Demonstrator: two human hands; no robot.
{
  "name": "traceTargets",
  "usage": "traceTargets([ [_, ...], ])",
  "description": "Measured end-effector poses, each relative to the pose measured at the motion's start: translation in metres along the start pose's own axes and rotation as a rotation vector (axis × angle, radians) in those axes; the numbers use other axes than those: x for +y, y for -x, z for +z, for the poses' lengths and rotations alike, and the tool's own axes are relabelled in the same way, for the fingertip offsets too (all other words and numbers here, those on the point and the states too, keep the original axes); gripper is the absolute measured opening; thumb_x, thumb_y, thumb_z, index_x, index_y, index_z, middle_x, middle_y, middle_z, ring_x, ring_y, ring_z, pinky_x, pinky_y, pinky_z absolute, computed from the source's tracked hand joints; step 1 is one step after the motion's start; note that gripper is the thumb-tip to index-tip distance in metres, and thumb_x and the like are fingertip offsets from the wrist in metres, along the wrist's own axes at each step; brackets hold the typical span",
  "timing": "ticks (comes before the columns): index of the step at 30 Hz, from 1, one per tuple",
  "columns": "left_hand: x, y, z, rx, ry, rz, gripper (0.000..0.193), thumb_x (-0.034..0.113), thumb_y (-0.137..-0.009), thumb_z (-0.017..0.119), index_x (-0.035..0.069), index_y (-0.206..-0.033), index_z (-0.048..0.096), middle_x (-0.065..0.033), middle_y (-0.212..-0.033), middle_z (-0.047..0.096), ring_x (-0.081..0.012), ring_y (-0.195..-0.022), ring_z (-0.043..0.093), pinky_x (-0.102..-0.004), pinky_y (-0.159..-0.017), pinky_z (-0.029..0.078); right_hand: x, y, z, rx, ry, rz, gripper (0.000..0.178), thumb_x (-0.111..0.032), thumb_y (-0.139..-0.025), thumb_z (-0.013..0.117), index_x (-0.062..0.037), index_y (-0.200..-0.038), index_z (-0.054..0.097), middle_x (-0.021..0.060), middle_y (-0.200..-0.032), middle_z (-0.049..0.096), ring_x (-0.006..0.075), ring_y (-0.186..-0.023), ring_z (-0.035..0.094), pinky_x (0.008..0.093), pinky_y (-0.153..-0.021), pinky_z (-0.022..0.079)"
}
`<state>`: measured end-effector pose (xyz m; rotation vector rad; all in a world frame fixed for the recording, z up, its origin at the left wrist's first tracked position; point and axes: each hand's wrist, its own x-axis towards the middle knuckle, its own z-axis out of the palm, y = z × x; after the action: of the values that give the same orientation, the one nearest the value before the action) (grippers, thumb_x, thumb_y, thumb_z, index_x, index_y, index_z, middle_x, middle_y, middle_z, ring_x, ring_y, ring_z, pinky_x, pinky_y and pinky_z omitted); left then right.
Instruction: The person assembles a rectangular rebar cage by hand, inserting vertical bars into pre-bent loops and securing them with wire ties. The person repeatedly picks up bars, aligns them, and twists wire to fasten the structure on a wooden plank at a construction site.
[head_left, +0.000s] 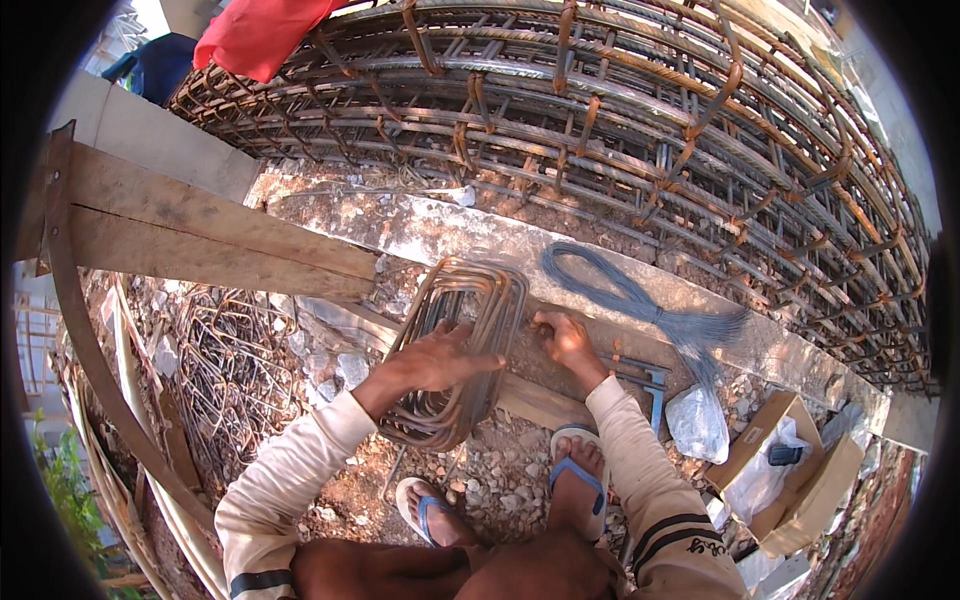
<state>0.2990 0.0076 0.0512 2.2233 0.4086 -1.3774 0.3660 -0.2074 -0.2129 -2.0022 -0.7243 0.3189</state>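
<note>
Looking down, I find the stack of bent steel hoops (478,400) near centre, partly beneath the left hand (440,360), whose fingers are spread, thumb toward three o'clock. The right hand (568,345) is just beside the stack, at three o'clock, fingers curled; whether they pinch anything, I cannot tell. A wire bundle (657,314) lies at two o'clock from that hand.

At centre, the left hand (440,360) covers part of the stacked stirrups (512,310); whether the right hand (567,343) grips anything is unclear. The top edge cuts off the rebar cage (712,108) and red cloth (265,35).
</note>
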Motion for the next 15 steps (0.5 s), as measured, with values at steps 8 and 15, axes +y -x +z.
traceTargets([
  [8,-0.003,-0.007,0.001,-0.041,-0.009,0.027,0.097,0.080,-0.093,0.033,0.011,-0.161,0.031,-0.0182,-0.171,0.008,-0.0379,-0.158,0.003,-0.0534,-0.128,0.012,0.013,-0.025,0.007,-0.453,-0.061,0.316,0.038,0.000,-0.079,0.068,-0.0087,-0.115,0.073,0.0148,-0.108,0.074,0.0326,-0.105,0.069,0.0396,-0.095,0.053],
  [15,0.002,0.004,-0.005,-0.078,0.027,0.150,0.088,0.077,-0.096,0.029,0.024,-0.165,0.015,-0.0185,-0.170,0.009,-0.0385,-0.157,0.004,-0.0524,-0.129,0.011,0.016,-0.038,0.020,-0.582,-0.469,0.486,0.035,0.001,-0.077,0.066,0.0003,-0.111,0.075,0.0117,-0.104,0.075,0.0193,-0.095,0.068,0.0342,-0.085,0.054],
])
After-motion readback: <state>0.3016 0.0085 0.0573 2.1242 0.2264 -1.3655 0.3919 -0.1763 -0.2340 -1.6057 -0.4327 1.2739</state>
